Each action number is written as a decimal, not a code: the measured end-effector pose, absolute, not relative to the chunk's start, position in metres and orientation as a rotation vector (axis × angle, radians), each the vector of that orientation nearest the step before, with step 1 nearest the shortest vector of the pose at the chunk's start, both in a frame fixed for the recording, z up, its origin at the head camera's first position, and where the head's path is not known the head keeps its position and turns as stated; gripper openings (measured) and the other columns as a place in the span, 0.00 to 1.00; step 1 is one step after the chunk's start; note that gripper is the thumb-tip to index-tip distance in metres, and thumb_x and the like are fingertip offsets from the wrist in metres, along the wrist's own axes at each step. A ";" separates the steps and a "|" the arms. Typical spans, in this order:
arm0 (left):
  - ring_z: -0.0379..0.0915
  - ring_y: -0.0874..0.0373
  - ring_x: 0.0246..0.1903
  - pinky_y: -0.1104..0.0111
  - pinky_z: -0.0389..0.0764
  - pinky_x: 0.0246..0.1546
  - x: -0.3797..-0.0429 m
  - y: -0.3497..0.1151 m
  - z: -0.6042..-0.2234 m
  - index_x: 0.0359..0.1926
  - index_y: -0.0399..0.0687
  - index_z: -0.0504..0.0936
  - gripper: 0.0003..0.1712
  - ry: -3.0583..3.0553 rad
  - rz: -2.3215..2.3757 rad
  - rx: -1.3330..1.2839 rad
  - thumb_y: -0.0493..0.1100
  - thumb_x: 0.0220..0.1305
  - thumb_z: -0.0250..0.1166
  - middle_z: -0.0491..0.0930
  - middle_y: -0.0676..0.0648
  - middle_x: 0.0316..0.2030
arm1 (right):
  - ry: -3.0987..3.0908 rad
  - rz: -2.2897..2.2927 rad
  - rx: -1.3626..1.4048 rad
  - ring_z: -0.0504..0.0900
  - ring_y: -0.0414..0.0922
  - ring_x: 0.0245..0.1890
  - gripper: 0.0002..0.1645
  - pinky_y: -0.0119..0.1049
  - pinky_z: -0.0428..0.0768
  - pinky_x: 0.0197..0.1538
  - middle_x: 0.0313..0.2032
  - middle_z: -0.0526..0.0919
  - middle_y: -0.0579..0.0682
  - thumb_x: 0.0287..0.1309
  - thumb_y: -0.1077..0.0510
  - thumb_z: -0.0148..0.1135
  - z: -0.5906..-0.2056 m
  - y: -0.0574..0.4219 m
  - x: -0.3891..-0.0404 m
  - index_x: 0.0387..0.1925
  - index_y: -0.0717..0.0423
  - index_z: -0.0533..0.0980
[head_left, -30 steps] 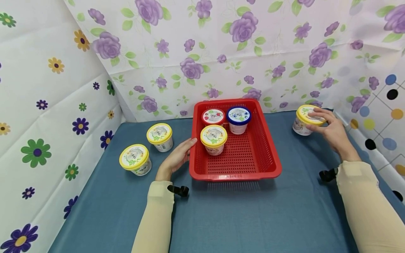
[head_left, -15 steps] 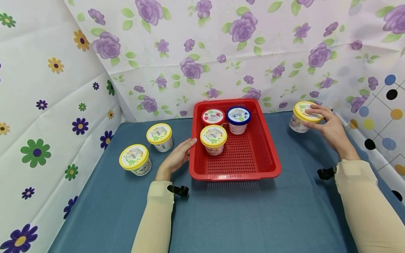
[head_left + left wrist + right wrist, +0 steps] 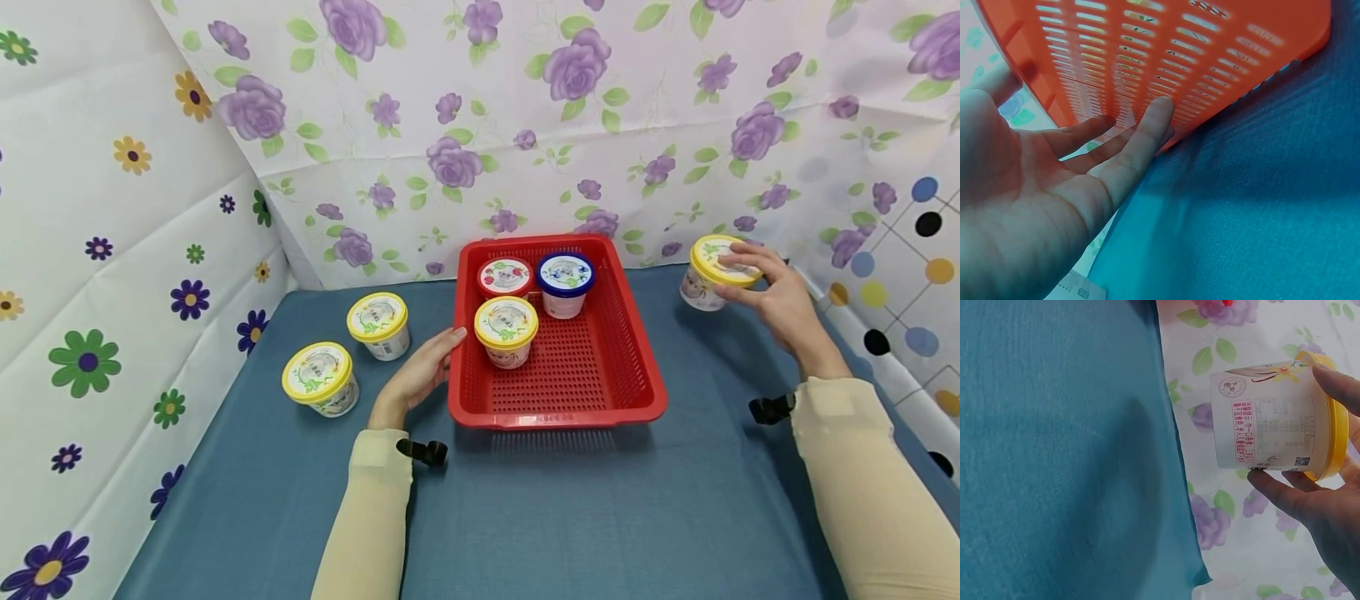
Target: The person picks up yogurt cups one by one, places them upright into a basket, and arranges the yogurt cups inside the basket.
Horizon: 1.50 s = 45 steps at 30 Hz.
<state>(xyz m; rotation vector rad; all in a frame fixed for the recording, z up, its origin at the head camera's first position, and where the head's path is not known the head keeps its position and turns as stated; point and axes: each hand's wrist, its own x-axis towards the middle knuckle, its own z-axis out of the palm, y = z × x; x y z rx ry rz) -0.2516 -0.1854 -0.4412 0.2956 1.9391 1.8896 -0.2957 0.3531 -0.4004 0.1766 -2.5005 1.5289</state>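
My right hand (image 3: 787,304) grips a yellow-lidded food tub (image 3: 705,283) between thumb and fingers at the far right. The tub is tilted and appears lifted off the cloth, with a shadow beneath it. Its printed white side (image 3: 1266,419) faces the right wrist camera. At the left wall of a red perforated plastic basket (image 3: 555,417), my left hand (image 3: 420,375) rests with the fingertips touching the outside. The left wrist view shows the fingers (image 3: 1147,131) nearly straight against the slotted wall. Inside the basket stand a red-lidded tub (image 3: 504,275), a blue-lidded tub (image 3: 565,283) and a yellow-lidded tub (image 3: 507,329).
Two more yellow-lidded tubs, a rear one (image 3: 378,325) and a nearer one (image 3: 322,379), stand on the blue cloth (image 3: 600,517) left of the basket. A floral sheet (image 3: 450,125) rises behind the table, with patterned sheets along both sides.
My right hand has moved slightly left and back, raising the yellow-lidded tub a little. My left hand and the basket hold still.
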 end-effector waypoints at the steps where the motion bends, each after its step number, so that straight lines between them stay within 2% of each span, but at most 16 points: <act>1: 0.80 0.42 0.58 0.54 0.82 0.59 -0.252 -0.185 -0.441 0.76 0.43 0.63 0.32 1.939 1.890 0.294 0.57 0.83 0.48 0.77 0.32 0.64 | -2.495 1.535 0.183 0.54 0.50 0.78 0.32 0.15 0.65 0.53 0.78 0.59 0.49 0.68 0.60 0.70 -0.399 0.352 -0.296 0.70 0.59 0.73; 10: 0.80 0.42 0.59 0.53 0.82 0.59 -0.253 -0.184 -0.442 0.76 0.44 0.63 0.33 1.945 1.883 0.305 0.58 0.82 0.49 0.77 0.33 0.64 | -2.452 1.575 0.235 0.54 0.47 0.79 0.31 0.16 0.67 0.53 0.77 0.60 0.49 0.67 0.62 0.69 -0.388 0.343 -0.293 0.70 0.58 0.74; 19: 0.79 0.42 0.59 0.52 0.81 0.60 -0.254 -0.183 -0.439 0.77 0.43 0.62 0.33 1.933 1.883 0.309 0.57 0.83 0.48 0.77 0.33 0.65 | -2.465 1.498 0.249 0.57 0.50 0.77 0.31 0.15 0.68 0.54 0.75 0.63 0.51 0.66 0.61 0.71 -0.383 0.338 -0.293 0.68 0.61 0.75; 25: 0.78 0.39 0.61 0.51 0.80 0.61 -0.254 -0.183 -0.437 0.77 0.43 0.61 0.32 1.924 1.887 0.312 0.56 0.84 0.47 0.76 0.32 0.65 | -2.466 1.496 0.251 0.57 0.50 0.77 0.31 0.16 0.68 0.54 0.76 0.63 0.50 0.66 0.60 0.71 -0.380 0.335 -0.292 0.68 0.60 0.75; 45: 0.80 0.41 0.59 0.53 0.81 0.60 -0.251 -0.186 -0.441 0.77 0.43 0.62 0.33 1.933 1.889 0.316 0.58 0.83 0.48 0.77 0.32 0.64 | -2.464 1.525 0.320 0.57 0.53 0.75 0.31 0.17 0.69 0.53 0.76 0.62 0.50 0.66 0.60 0.71 -0.367 0.320 -0.291 0.68 0.58 0.75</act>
